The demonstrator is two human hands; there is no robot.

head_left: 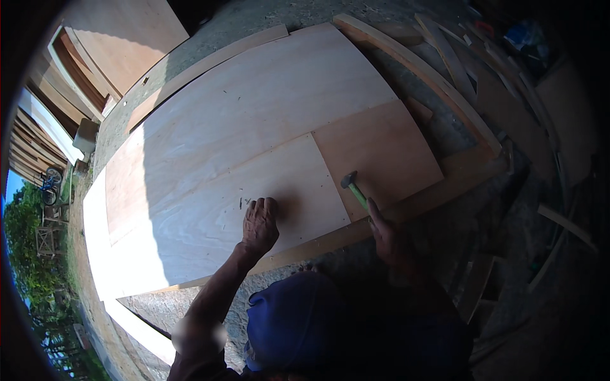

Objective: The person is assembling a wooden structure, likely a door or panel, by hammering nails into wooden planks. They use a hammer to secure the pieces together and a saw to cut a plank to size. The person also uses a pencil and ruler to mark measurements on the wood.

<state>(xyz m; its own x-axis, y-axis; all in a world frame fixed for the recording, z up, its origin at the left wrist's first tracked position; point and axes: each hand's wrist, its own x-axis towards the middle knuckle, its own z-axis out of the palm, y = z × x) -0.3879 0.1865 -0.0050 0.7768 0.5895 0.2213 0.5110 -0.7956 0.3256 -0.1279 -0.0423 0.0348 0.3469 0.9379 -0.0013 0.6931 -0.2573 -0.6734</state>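
Note:
A large panel of pale plywood (210, 140), made of several sheets, lies in front of me. My left hand (260, 225) is low over its middle, fingers curled and closed; what they hold, if anything, is hidden. Beside the fingertips lie small dark slivers, perhaps nails (241, 203). My right hand (387, 235) grips a hammer (356, 188) by its green handle, the dark metal head raised over the reddish plywood piece (381, 146) on the right. Rows of small dark dots, like nail heads, run along the seams between sheets.
Wooden frame pieces (426, 73) and offcuts lie at the far right, in shade. A long plywood strip (210, 66) rests along the panel's far edge. Boards and panels (121, 44) stand at the far left. Bright sunlight covers the panel's left end.

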